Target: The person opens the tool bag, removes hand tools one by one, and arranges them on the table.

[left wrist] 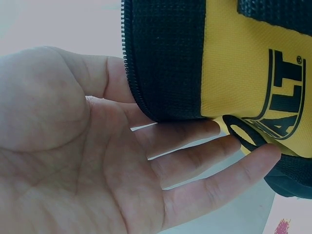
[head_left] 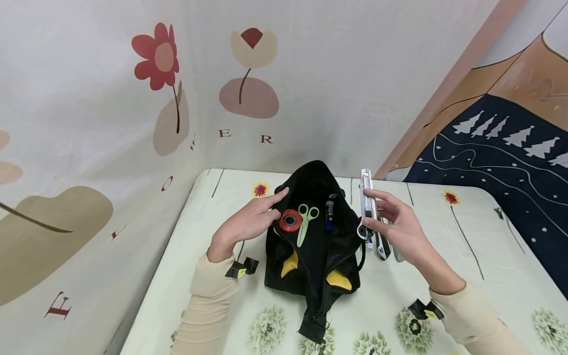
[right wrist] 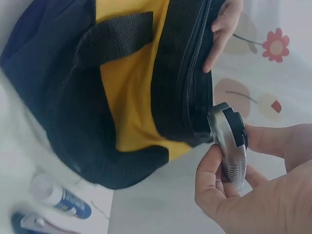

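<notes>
A black and yellow tool bag (head_left: 316,276) stands unzipped on the table. My left hand (head_left: 250,220) holds its left rim, the thumb inside and the fingers spread along the outer wall (left wrist: 226,63). Inside the bag are a red tape roll (head_left: 290,220), pale green scissors (head_left: 305,228) and a dark tube with a blue end (head_left: 329,217). My right hand (head_left: 399,224) pinches a silver utility knife (head_left: 366,195) between thumb and fingers, upright beside the bag's right rim. In the right wrist view the knife (right wrist: 229,141) shows a black slider and overlaps the bag's edge.
Right of the bag, partly hidden under my right hand, lie a black and silver cutter (head_left: 382,246) and a greenish item (head_left: 397,255). A white and blue tube (right wrist: 61,197) lies by the bag. Patterned cloth walls (head_left: 328,98) rise behind the table.
</notes>
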